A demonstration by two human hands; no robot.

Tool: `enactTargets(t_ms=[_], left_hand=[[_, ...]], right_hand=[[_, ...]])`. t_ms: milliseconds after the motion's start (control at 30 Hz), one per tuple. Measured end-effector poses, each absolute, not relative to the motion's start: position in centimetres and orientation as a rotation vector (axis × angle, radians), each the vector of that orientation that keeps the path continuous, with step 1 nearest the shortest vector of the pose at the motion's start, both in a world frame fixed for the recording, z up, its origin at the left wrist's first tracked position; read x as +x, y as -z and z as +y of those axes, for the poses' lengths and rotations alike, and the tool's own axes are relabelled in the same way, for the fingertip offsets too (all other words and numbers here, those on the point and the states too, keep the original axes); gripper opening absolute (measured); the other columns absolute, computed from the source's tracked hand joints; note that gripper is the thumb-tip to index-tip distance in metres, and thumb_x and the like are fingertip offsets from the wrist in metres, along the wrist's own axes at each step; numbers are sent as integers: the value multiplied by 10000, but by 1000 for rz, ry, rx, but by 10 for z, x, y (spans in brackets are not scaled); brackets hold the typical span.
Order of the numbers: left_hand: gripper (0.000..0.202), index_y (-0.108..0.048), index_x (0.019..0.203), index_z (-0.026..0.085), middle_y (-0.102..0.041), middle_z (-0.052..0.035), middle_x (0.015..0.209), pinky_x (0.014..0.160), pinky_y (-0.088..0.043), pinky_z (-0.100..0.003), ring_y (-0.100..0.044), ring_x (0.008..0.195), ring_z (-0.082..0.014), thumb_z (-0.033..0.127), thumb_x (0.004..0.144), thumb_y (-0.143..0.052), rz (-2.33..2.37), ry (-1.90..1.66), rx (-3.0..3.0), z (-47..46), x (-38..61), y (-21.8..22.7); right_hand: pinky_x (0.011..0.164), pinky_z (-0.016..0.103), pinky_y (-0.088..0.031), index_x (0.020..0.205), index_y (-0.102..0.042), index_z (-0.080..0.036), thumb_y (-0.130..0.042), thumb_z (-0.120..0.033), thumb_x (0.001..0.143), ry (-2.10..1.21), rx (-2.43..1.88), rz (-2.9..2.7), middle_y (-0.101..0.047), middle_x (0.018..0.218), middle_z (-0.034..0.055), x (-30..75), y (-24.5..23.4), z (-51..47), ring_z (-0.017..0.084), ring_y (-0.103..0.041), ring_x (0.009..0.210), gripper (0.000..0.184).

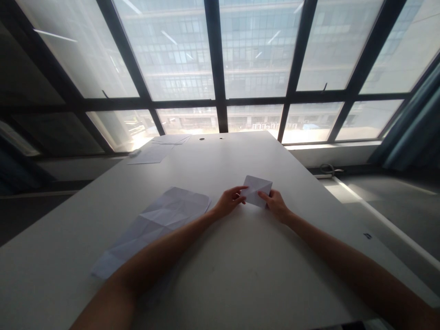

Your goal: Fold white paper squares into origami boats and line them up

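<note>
Head view: the right hand (277, 206) grasps the folded paper (255, 187) at its right edge, thumb on top, over the white table (240, 266); fingertips of the left hand (227, 203) touch the opposite edge, grip indeterminable; a creased sheet (163, 214) lies left

Held paper (256, 184): over the worktop (240, 261), between left hand (228, 201) and right hand (277, 206).
Loose sheet (154, 221): on the worktop, left of the held paper, partly beneath the left forearm (165, 253).
Far papers (147, 156): on the worktop's far left corner, beyond the loose sheet.
Windows (257, 50): behind the worktop, across its whole far end.
Curtains (409, 126): beside the windows, at far left and far right.
</note>
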State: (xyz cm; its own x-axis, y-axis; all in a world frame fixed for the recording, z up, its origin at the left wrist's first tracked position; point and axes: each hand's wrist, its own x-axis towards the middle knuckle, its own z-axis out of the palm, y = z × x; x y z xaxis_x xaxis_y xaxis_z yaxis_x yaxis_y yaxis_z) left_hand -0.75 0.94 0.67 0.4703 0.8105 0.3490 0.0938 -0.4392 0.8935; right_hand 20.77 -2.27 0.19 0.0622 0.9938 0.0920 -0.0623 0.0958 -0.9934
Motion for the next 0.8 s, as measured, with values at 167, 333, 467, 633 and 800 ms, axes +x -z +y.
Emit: enactTargets(t_ms=[167, 333, 467, 633, 800], left_hand=[[470, -685, 1189, 114, -675, -52, 697, 625, -478, -242, -620, 632, -141, 443, 855, -664, 828, -1016, 1854, 6, -6, -13], [560, -603, 1293, 148, -639, -21, 757, 641, -486, -240, -610, 666, -132, 415, 815, -717, 790, -1108, 1835, 10, -6, -12], [570, -544, 1321, 172, -587, -3, 796, 636, -509, -242, -619, 666, -123, 393, 822, -710, 779, -1186, 1714, 14, -6, -9], [561, -503, 1324, 172, -550, 2, 862, 618, -543, -245, -625, 686, -117, 361, 831, -693, 840, -1277, 1616, 14, -8, -11], [551, -515, 1293, 143, -615, -37, 903, 642, -568, -266, -643, 762, -149, 386, 831, -692, 879, -1265, 1554, 13, -9, -15]], right_hand=[[545, 264, -397, 811, -664, -129, -660, -564, 755, -861, -1132, -1233, -646, 733, 52, 213, 1, -15, 159, -526, 629, 439], [584, 265, -421, 850, -652, -149, -735, -478, 704, -847, -1048, -1247, -644, 745, 27, 218, -5, -16, 157, -538, 649, 369], [510, 240, -342, 701, -611, -164, -703, -478, 721, -826, -1111, -1245, -536, 587, -25, 217, -9, -20, 125, -452, 558, 327], [483, 237, -275, 670, -607, -167, -699, -492, 715, -946, -1119, -1384, -481, 546, -48, 218, -8, -22, 107, -395, 520, 340], [504, 242, -315, 695, -644, -153, -703, -503, 710, -930, -1129, -1472, -540, 580, -27, 219, -2, -19, 121, -444, 547, 355]])
